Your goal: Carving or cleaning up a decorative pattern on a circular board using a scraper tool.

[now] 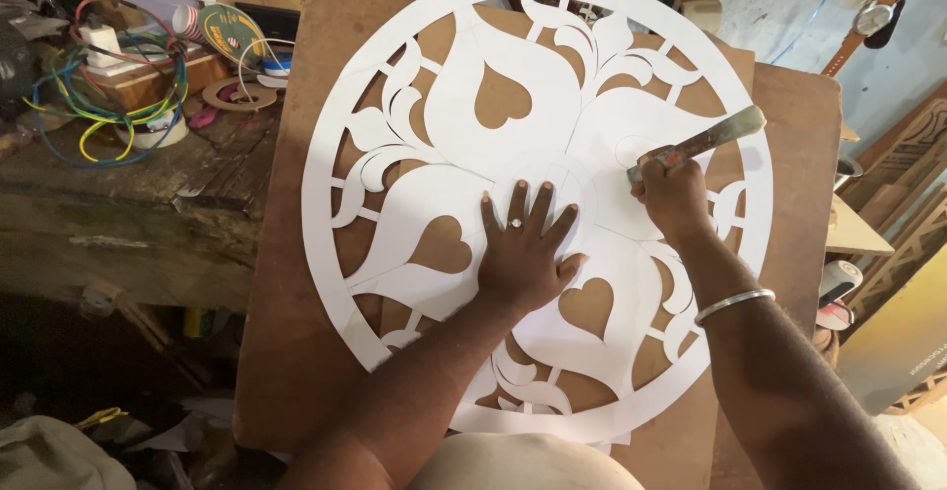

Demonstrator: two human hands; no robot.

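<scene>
White round cutout panel (538, 194) is being pressed flat on a brown board (296, 352).

Coiled wires (109, 105) are lying far left. The left hand (523, 253) is being spread open at the panel's centre; just right, the right hand (671, 194) is being closed around a metal tool (705, 142), its long axis pointing up-right.

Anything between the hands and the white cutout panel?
Nothing visible. The left hand lies flat, fingers spread, directly on the middle of the white round cutout panel. The right hand grips a metal hand tool just above the panel's right half; whether its tip touches is unclear.
</scene>
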